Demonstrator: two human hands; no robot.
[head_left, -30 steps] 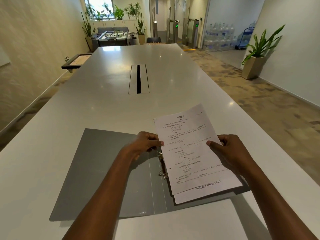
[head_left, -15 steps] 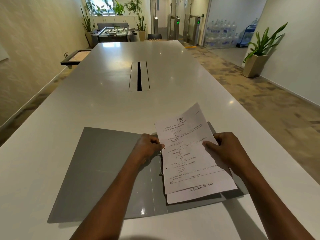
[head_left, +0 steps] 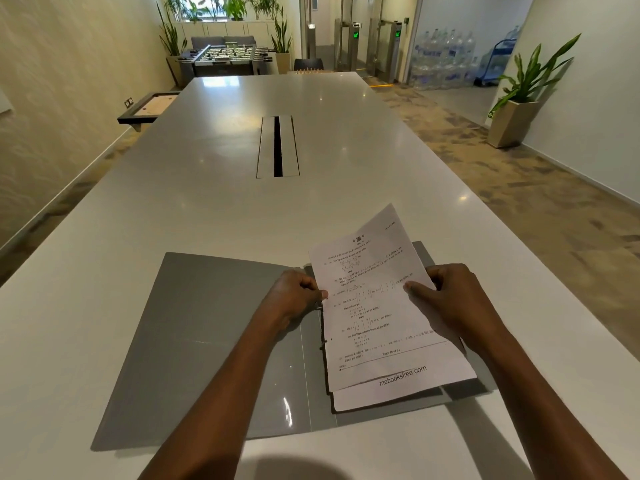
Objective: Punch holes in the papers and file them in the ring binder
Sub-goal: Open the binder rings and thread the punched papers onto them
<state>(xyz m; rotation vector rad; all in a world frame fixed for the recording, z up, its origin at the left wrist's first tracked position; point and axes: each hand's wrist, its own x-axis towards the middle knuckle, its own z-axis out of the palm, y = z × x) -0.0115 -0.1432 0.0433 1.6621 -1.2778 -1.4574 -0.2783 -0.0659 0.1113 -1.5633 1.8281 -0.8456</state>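
- The ring binder was laid open.
- The papers were held over the binder's right half.
- Their ring-side edge was pinched by the left hand, the outer edge gripped by the right hand.

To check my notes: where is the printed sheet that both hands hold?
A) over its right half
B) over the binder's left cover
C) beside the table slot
A: the left hand and right hand hold the printed sheet over the right half of the binder.
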